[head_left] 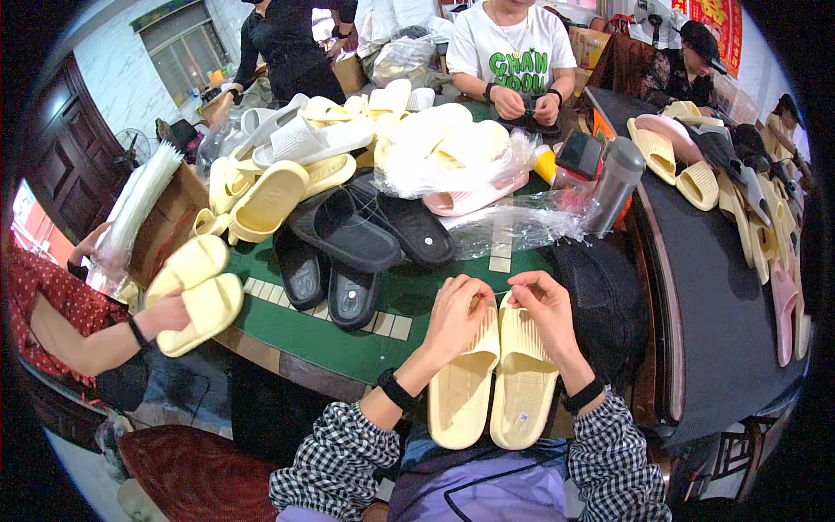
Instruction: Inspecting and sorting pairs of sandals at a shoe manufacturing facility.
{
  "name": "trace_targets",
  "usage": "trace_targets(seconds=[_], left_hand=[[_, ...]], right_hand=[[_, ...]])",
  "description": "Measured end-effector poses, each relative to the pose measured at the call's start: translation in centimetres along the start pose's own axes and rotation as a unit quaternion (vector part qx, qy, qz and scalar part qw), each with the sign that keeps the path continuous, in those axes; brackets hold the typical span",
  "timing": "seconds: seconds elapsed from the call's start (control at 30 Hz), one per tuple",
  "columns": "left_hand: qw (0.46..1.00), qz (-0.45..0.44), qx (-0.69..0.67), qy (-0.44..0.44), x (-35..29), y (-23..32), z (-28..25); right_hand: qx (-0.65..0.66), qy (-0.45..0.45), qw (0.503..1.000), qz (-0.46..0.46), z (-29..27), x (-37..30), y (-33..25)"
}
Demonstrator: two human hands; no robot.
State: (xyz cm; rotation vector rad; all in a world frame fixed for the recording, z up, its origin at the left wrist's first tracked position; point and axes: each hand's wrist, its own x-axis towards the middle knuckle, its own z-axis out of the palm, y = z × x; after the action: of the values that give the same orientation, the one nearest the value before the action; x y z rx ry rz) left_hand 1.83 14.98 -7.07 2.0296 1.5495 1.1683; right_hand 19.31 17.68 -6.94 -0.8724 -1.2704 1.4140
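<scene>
A pair of pale yellow slide slippers lies side by side right in front of me, the left slipper (461, 398) and the right slipper (525, 387) with heels toward me. My left hand (457, 315) rests at the left slipper's strap and toe, fingers pinched together. Across from it, my right hand (546, 315) is at the right slipper's toe, thumb and fingertips brought together. Both sets of fingertips meet close to the gap between the toes. Whatever they pinch is too small or hidden to make out.
Black slippers (348, 228) and piled yellow slippers (270, 200) cover the green table (261, 326). A grey bottle (616, 184) stands beside clear plastic wrap (522, 228). On my left, a co-worker's hand (165, 317) holds yellow slippers. A dark conveyor belt (718, 304) carries slippers on my right.
</scene>
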Motion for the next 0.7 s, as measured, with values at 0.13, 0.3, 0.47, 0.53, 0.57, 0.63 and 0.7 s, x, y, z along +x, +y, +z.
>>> trace_targets(seconds=[0.13,0.3,0.47,0.53,0.57,0.63,0.7], left_hand=[[0.998,0.04,-0.033,0.02,0.0,0.1,0.2],[0.999,0.026,-0.004,0.03,-0.2,0.0,0.0],[0.998,-0.045,-0.033,0.026,-0.2,-0.4,0.3],[0.995,-0.082,-0.046,0.014,-0.1,-0.1,0.0],[0.997,-0.057,-0.04,0.04,-0.2,0.2,-0.3],[0.997,-0.031,-0.034,0.067,-0.1,0.5,-0.9],[0.989,0.048,0.034,0.134,0.0,1.0,-1.8]], right_hand=[[-0.102,-0.054,0.993,-0.018,0.1,-0.2,0.0],[-0.004,0.023,0.999,-0.026,-0.1,-0.4,-0.3],[0.005,0.079,0.996,-0.03,0.1,-0.2,-0.2],[0.01,0.079,0.996,-0.029,0.3,-0.2,-0.3],[0.014,0.078,0.996,-0.029,0.4,-0.2,-0.5],[0.008,0.08,0.996,-0.037,0.3,0.0,-0.1],[0.001,0.082,0.996,-0.044,0.1,0.3,0.8]])
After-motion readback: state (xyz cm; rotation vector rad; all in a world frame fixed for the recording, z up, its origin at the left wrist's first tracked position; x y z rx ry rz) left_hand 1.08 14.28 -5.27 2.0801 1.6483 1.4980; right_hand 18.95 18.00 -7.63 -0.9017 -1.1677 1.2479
